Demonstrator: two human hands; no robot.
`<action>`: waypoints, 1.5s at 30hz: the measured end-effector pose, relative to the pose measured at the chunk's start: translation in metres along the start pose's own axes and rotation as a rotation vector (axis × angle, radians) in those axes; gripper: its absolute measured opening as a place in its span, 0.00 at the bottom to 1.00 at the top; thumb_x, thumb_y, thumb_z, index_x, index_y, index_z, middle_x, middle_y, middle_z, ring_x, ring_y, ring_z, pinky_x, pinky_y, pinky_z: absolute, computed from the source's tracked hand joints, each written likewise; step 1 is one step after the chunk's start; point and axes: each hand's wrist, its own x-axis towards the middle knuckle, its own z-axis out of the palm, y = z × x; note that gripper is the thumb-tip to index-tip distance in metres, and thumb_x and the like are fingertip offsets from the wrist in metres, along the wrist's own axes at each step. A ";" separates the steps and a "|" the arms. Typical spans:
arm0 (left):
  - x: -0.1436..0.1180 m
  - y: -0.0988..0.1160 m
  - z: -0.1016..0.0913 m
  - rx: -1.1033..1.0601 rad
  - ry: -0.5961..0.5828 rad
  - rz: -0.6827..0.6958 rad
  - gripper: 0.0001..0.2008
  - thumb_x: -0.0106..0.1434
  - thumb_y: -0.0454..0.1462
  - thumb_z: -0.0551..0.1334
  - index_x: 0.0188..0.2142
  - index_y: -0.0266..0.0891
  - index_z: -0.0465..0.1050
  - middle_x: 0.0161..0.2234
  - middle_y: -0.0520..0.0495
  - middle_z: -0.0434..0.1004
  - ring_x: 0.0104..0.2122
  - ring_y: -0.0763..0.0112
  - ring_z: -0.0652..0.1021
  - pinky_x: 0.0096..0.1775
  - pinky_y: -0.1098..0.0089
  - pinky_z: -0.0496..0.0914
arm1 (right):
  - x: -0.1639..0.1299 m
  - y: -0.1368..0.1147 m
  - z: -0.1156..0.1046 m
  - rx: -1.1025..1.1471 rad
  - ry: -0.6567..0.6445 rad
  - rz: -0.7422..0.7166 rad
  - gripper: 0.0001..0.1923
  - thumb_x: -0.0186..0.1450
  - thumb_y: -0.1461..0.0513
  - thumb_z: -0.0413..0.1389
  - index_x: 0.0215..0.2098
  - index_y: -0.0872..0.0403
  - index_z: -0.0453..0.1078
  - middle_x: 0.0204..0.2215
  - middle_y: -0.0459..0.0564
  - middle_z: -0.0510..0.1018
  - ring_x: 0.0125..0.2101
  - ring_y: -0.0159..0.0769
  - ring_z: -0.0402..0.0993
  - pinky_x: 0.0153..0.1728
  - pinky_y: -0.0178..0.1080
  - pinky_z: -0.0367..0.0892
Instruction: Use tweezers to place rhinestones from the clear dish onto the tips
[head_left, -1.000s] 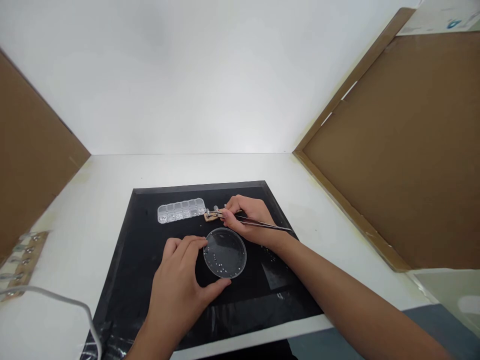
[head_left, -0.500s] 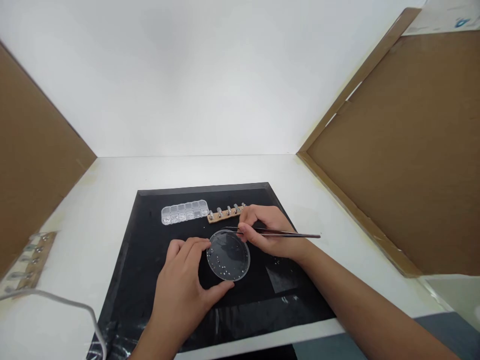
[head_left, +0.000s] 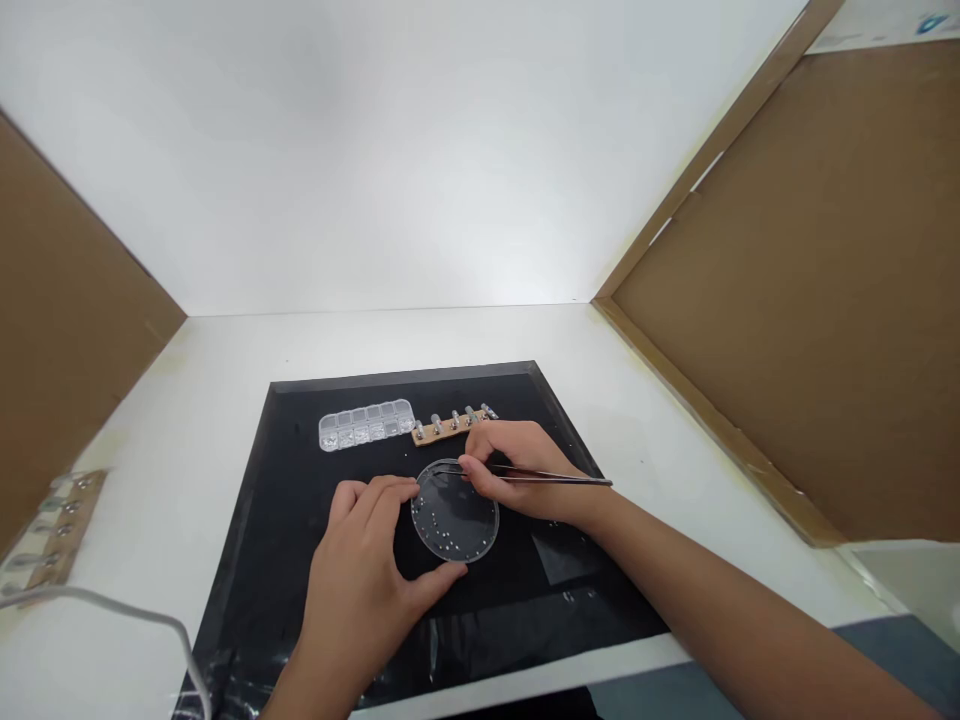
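A round clear petri dish with several tiny pale beads in it lies on the black mat. My left hand grips the dish's left side, fingertips at the upper-left rim and thumb at the lower rim. Between the fingers and thumb of my right hand is a pair of metal tweezers. Their tips reach over the upper part of the dish, and whether they hold a bead is too small to tell.
Behind the dish are a clear compartment box and a wooden strip with small metal-and-glass pieces. A similar strip stands at far left near a white cable. Brown boards wall both sides.
My right hand has moved slightly left and down, bringing the tweezer tips further over the dish. My left hand keeps its hold on the rim. The view has shifted slightly.
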 end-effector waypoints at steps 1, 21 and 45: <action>0.000 0.000 0.000 0.000 -0.004 -0.001 0.27 0.57 0.44 0.78 0.52 0.44 0.72 0.52 0.44 0.80 0.49 0.51 0.74 0.47 0.53 0.76 | 0.000 0.000 0.001 -0.003 -0.001 0.001 0.13 0.75 0.60 0.56 0.31 0.52 0.66 0.26 0.44 0.78 0.25 0.30 0.72 0.28 0.34 0.64; 0.000 0.002 -0.002 0.000 -0.012 -0.009 0.29 0.56 0.43 0.79 0.53 0.45 0.71 0.52 0.46 0.80 0.48 0.52 0.72 0.46 0.55 0.76 | -0.001 -0.005 -0.010 0.199 -0.181 -0.012 0.13 0.75 0.58 0.60 0.32 0.53 0.68 0.28 0.45 0.82 0.27 0.29 0.77 0.29 0.32 0.69; -0.002 -0.002 -0.002 0.025 0.001 0.054 0.24 0.58 0.43 0.78 0.49 0.44 0.73 0.53 0.44 0.77 0.50 0.50 0.73 0.47 0.52 0.75 | 0.000 -0.010 -0.026 0.330 -0.359 0.062 0.17 0.74 0.55 0.60 0.30 0.54 0.66 0.22 0.44 0.77 0.22 0.27 0.72 0.24 0.30 0.64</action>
